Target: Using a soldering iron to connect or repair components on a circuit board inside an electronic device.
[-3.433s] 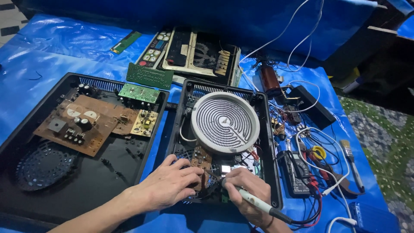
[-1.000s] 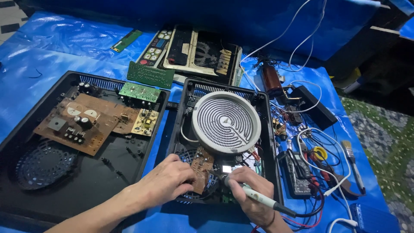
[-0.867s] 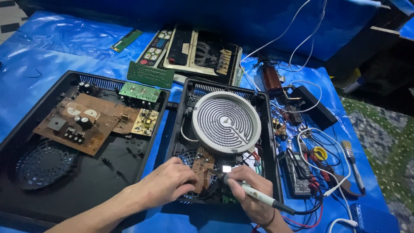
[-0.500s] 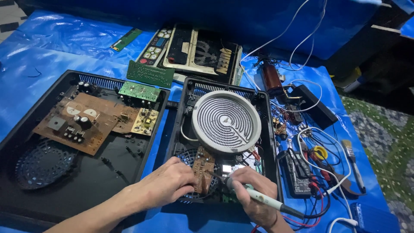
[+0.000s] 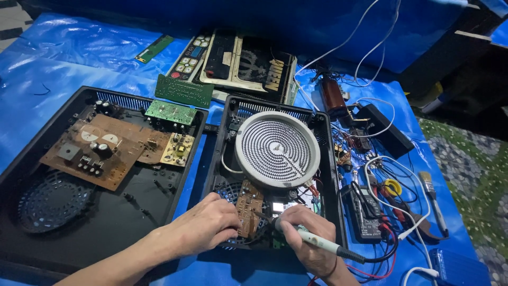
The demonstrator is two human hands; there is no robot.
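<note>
An opened black cooker housing [image 5: 228, 137] lies in front of me, with a round grey heating coil [image 5: 277, 149] in it and a small brown circuit board [image 5: 248, 207] at its near end. My right hand [image 5: 309, 237] holds a white pen-shaped soldering iron [image 5: 317, 242], its tip pointing at the brown board's right edge. My left hand [image 5: 207, 225] rests on the housing's near left corner, fingertips touching the brown board.
A second open black housing [image 5: 132, 212] with a large brown board [image 5: 100, 151] and green boards lies to the left. Behind are more cooker panels [image 5: 238, 61]. To the right lie a black meter [image 5: 364, 211], tangled wires, a brush [image 5: 433, 198] and a black adapter [image 5: 385, 130], all on a blue sheet.
My right hand shifted slightly, tilting the soldering iron lower and keeping its tip at the small board. My left hand stayed on the board.
</note>
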